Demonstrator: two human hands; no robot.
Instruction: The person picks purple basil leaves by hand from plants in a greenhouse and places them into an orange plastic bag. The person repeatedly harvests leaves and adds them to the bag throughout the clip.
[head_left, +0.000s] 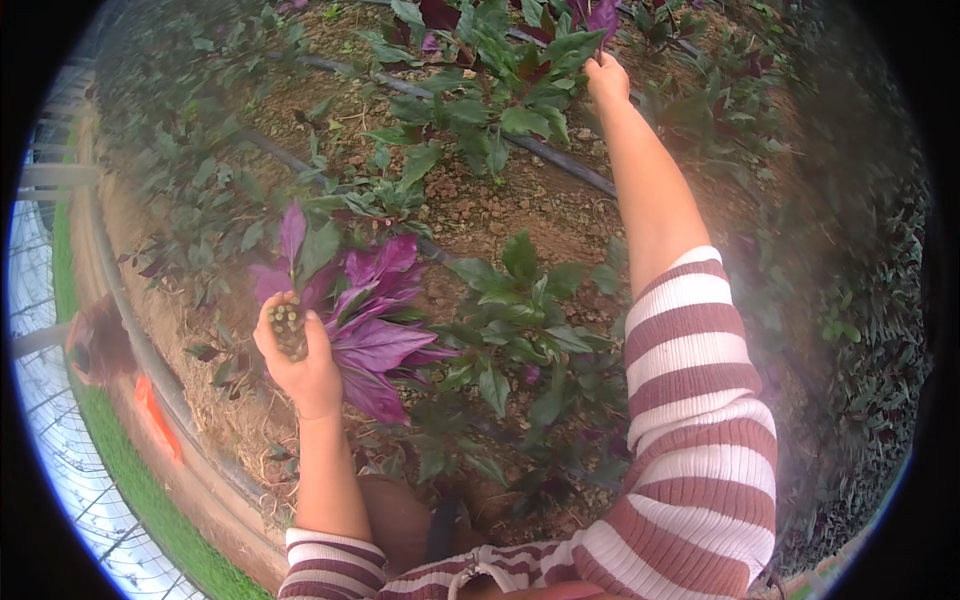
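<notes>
My left hand (304, 360) is closed around a bundle of cut leafy stems. The pale green stem ends face up between thumb and fingers, and the broad purple leaves (379, 345) fan out to the right. Stretched far forward, my right hand (609, 79) has its fingertips together at a purple-leaved shoot (604, 21) on a growing plant. Whether that shoot is still attached cannot be seen. Just left of this hand stands a large plant with green leaves (517, 75). A smaller green plant (532, 307) grows between my two arms.
Black irrigation pipes (559, 161) run across the brown soil (487, 217) among more leafy plants. At the left lie an orange-red object (157, 420), a bed edge (142, 337) and a green strip (135, 480). Dense foliage (877, 360) fills the right side.
</notes>
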